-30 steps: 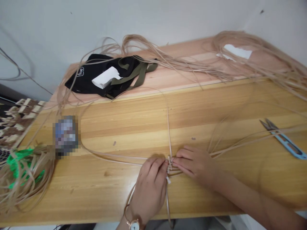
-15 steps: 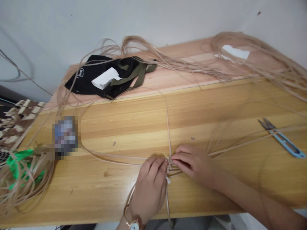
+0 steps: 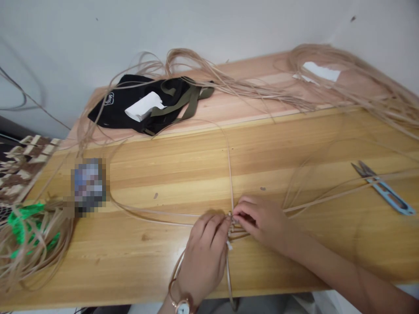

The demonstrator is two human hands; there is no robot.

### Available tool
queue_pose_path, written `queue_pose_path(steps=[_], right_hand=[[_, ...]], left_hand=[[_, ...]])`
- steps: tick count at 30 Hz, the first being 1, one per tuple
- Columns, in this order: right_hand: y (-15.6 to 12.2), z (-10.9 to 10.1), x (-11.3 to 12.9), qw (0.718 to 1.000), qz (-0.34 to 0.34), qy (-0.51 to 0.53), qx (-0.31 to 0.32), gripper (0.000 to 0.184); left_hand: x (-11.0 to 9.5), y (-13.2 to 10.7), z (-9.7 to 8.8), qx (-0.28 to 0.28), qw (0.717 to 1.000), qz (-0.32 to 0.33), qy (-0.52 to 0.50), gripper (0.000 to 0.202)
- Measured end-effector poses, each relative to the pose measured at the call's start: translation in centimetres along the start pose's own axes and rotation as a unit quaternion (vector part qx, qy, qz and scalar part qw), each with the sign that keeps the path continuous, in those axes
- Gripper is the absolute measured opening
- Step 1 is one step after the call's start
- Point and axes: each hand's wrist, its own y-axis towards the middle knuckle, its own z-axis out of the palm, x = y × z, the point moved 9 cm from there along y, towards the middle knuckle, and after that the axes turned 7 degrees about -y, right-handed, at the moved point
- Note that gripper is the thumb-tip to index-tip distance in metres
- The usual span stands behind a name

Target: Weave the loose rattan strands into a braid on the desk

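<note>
Woven cane crossing [image 3: 233, 224], small and tight, lies flat on the tabletop [image 3: 124, 266] close to the near edge, directly between the two hands. Its own outline is mostly hidden by fingers, but the long cane strip [image 3: 230, 174] through it gives a clear axis, running from the far side of the tabletop to the near edge and passing just beside the left hand. Other cane strips [image 3: 157, 210] leave the crossing sideways, to the left and right, roughly square to that line. Left hand [image 3: 204, 257], wearing a rose-toned wristwatch [image 3: 182, 306], comes from the near side, its fingers curled with the tips against the crossing's left edge; pressing or gripping, I cannot tell. Right hand [image 3: 262, 220] comes in from the right and looks the more closely engaged, thumb and fingers pinched on the crossing's upper right. Both hands are touching it, with neither clearly nearer. Well off to the right lie blue-handled thread snips [image 3: 384, 192], with loose cane coils [image 3: 32, 248] at the far left and a black bag with olive straps [image 3: 144, 102] beyond — none within reach of either hand's present pose.
</note>
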Motion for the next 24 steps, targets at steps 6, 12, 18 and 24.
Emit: queue_pose_path(steps=[6, 12, 18, 24], right_hand=[[-0.1, -0.2, 0.3, 1.000, -0.010, -0.001, -0.003, 0.014], [-1.0, -0.2, 0.6, 0.999, -0.035, -0.012, -0.009, 0.015], [-1.8, -0.4, 0.8, 0.996, -0.055, -0.060, -0.047, 0.022], [-1.4, 0.3, 1.3, 0.986, -0.076, -0.145, -0.021, 0.031]], left_hand=[[-0.1, 0.1, -0.1, -0.004, 1.000, 0.001, -0.001, 0.043], [-0.4, -0.2, -0.2, -0.025, 0.999, 0.022, 0.025, 0.042], [-0.7, -0.4, -0.3, -0.037, 0.997, 0.037, 0.051, 0.039], [-0.5, -0.5, -0.1, -0.034, 0.998, 0.032, 0.043, 0.039]])
